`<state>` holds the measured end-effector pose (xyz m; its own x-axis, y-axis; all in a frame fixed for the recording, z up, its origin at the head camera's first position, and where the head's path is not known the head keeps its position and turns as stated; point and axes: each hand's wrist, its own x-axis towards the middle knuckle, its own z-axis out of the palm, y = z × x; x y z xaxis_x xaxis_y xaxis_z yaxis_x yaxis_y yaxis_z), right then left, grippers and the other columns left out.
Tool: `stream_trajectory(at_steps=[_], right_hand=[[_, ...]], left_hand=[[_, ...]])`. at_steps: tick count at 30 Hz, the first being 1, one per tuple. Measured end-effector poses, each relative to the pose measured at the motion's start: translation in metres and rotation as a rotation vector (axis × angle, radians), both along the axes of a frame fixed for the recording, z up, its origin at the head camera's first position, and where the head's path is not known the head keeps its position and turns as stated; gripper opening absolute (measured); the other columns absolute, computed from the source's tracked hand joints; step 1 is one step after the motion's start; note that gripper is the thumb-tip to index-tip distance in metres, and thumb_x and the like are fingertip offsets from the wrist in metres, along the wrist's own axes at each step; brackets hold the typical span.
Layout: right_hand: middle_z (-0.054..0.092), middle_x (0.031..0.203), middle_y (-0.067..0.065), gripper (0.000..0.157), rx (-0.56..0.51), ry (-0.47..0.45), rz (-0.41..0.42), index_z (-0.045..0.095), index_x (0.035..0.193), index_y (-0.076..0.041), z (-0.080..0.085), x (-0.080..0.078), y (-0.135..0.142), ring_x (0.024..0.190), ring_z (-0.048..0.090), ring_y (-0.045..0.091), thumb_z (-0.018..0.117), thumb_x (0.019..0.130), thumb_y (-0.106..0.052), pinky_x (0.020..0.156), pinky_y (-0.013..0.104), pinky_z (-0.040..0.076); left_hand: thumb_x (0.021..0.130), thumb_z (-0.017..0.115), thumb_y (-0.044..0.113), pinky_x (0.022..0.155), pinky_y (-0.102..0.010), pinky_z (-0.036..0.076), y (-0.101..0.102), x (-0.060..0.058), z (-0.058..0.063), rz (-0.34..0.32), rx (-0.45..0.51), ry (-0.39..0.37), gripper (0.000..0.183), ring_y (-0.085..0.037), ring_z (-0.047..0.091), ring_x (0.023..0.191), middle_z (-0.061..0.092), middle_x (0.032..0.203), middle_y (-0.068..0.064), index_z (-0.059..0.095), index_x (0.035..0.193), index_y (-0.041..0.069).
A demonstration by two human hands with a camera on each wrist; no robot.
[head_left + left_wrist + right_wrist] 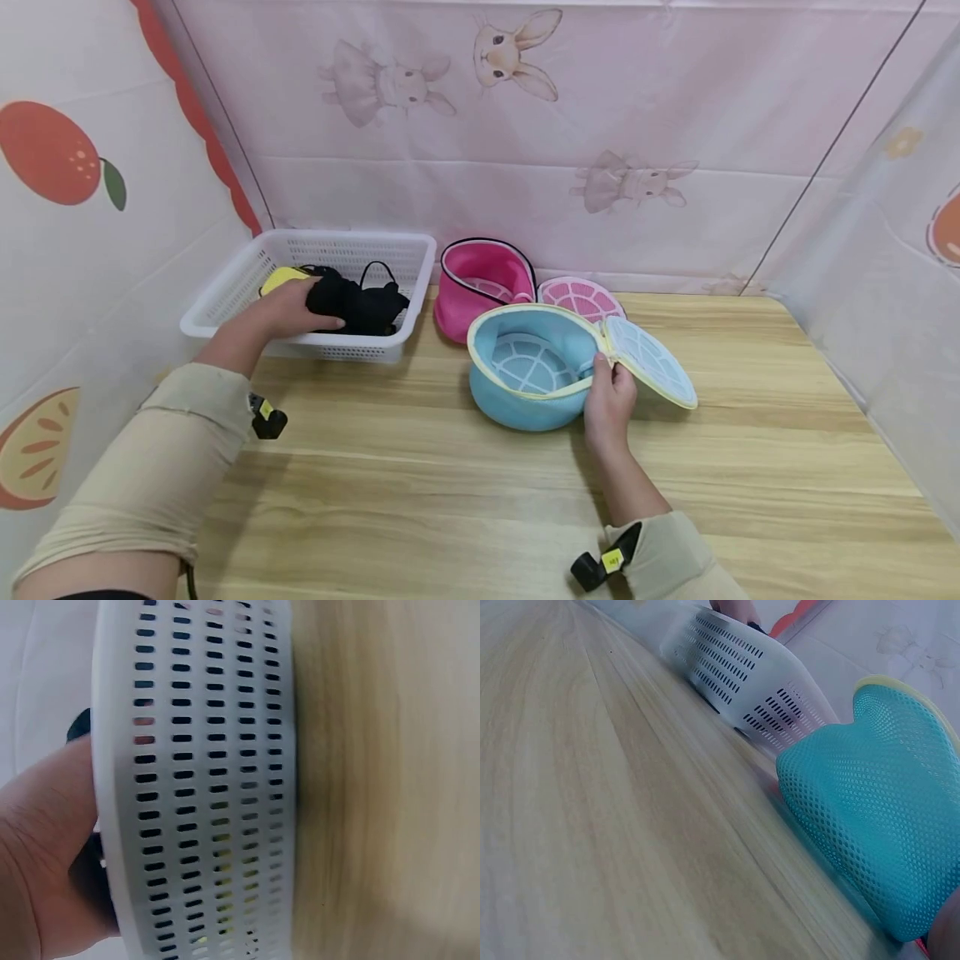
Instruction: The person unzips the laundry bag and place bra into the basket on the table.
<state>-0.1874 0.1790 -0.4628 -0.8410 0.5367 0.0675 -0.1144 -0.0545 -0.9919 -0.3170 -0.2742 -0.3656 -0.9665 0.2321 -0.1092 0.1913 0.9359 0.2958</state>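
My left hand (pixel 288 310) reaches over the near rim of a white perforated plastic basket (pixel 337 352). Its fingers and thumb grip a black bra (pixel 363 307) with thin straps, lying in the basket. In the left wrist view the basket wall (pixel 165 780) covers most of what the hand (pixel 49 847) holds. A round blue mesh laundry bag (pixel 517 410) with yellow trim stands on the table, its lid (pixel 651 362) folded out to the right. My right hand (pixel 609 408) pinches the bag's rim near the lid hinge. The bag's inside looks bare.
Behind the blue bag stands an opened pink mesh laundry bag (pixel 452 312) with black trim, its lid (pixel 573 293) lying to the right. Something yellow (pixel 281 277) lies in the basket's left part. Printed cloth walls (pixel 480 192) enclose the wooden table (pixel 420 500) at the back and sides.
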Motion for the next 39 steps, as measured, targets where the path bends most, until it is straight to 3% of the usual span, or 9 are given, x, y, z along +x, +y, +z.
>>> stream_trajectory(at_steps=[5, 10, 18, 25, 28, 31, 34, 37, 39], right_hand=[[0.055, 0.141, 0.006, 0.045, -0.016, -0.002, 0.002, 0.053, 0.139, -0.003, 0.001, 0.0, 0.0, 0.128, 0.047, 0.012, 0.049, 0.102, -0.028, 0.112, 0.032, 0.037], [0.054, 0.141, 0.007, 0.045, -0.022, -0.01, 0.017, 0.052, 0.139, -0.003, 0.003, 0.002, 0.0, 0.129, 0.047, 0.013, 0.048, 0.103, -0.029, 0.113, 0.033, 0.036], [0.055, 0.139, 0.008, 0.046, -0.02, -0.028, 0.017, 0.053, 0.137, -0.001, 0.001, 0.0, 0.0, 0.127, 0.048, 0.014, 0.049, 0.102, -0.03, 0.112, 0.032, 0.037], [0.057, 0.138, 0.006, 0.047, -0.001, -0.046, 0.005, 0.054, 0.137, -0.003, -0.001, -0.001, -0.001, 0.124, 0.05, 0.011, 0.05, 0.102, -0.033, 0.109, 0.03, 0.039], [0.063, 0.121, 0.007, 0.042, 0.045, -0.05, -0.016, 0.064, 0.121, -0.001, 0.001, -0.001, 0.0, 0.109, 0.054, 0.011, 0.052, 0.101, -0.035, 0.097, 0.026, 0.045], [0.061, 0.094, 0.011, 0.046, 0.197, -0.124, -0.006, 0.064, 0.089, -0.001, 0.004, -0.001, 0.008, 0.088, 0.052, 0.017, 0.05, 0.1, -0.044, 0.078, 0.028, 0.044], [0.059, 0.086, 0.016, 0.061, 0.482, -0.295, 0.066, 0.055, 0.073, -0.005, 0.011, 0.0, 0.02, 0.082, 0.054, 0.026, 0.039, 0.099, -0.058, 0.069, 0.036, 0.042], [0.067, 0.101, 0.021, 0.077, 0.808, -0.46, 0.186, 0.066, 0.084, -0.005, 0.023, 0.003, 0.033, 0.092, 0.063, 0.037, 0.024, 0.096, -0.069, 0.068, 0.046, 0.046], [0.068, 0.109, 0.023, 0.086, 0.954, -0.521, 0.264, 0.071, 0.097, -0.004, 0.033, 0.006, 0.039, 0.096, 0.064, 0.041, 0.019, 0.094, -0.073, 0.064, 0.049, 0.047]], left_hand=[[0.087, 0.04, 0.079, 0.112, -0.066, 0.024, 0.008, 0.003, 0.004, 0.046, -0.025, -0.048, 0.11, -0.052, 0.026, 0.139, 0.027, 0.153, -0.034, 0.019, 0.153, -0.006], [0.097, 0.017, 0.07, 0.11, -0.068, 0.024, 0.011, 0.004, 0.007, 0.128, -0.061, -0.038, 0.092, -0.054, 0.026, 0.139, 0.026, 0.154, -0.033, 0.018, 0.154, -0.002], [0.105, 0.036, 0.041, 0.112, -0.065, 0.026, 0.014, 0.0, 0.003, 0.104, -0.088, -0.093, 0.068, -0.052, 0.029, 0.138, 0.031, 0.15, -0.035, 0.025, 0.15, -0.009], [0.105, 0.039, 0.031, 0.112, -0.064, 0.026, 0.013, -0.003, -0.002, 0.096, -0.093, -0.12, 0.061, -0.052, 0.029, 0.138, 0.031, 0.15, -0.036, 0.027, 0.148, -0.011], [0.105, 0.04, 0.031, 0.112, -0.064, 0.026, 0.012, -0.003, -0.002, 0.121, -0.071, -0.113, 0.063, -0.052, 0.028, 0.139, 0.03, 0.15, -0.035, 0.025, 0.149, -0.011], [0.104, 0.041, 0.031, 0.112, -0.064, 0.027, 0.012, -0.002, -0.001, 0.146, -0.051, -0.087, 0.064, -0.052, 0.029, 0.138, 0.031, 0.15, -0.036, 0.026, 0.149, -0.011], [0.101, 0.042, 0.029, 0.107, -0.064, 0.034, 0.018, 0.001, 0.005, 0.172, -0.038, -0.032, 0.061, -0.051, 0.038, 0.133, 0.038, 0.145, -0.035, 0.033, 0.145, -0.012], [0.099, 0.043, 0.028, 0.102, -0.065, 0.038, 0.029, 0.006, 0.01, 0.209, -0.024, 0.045, 0.058, -0.052, 0.041, 0.127, 0.041, 0.142, -0.034, 0.038, 0.143, -0.01], [0.099, 0.045, 0.028, 0.102, -0.066, 0.037, 0.039, 0.01, 0.013, 0.231, -0.007, 0.098, 0.058, -0.052, 0.039, 0.128, 0.039, 0.144, -0.033, 0.038, 0.144, -0.007]])
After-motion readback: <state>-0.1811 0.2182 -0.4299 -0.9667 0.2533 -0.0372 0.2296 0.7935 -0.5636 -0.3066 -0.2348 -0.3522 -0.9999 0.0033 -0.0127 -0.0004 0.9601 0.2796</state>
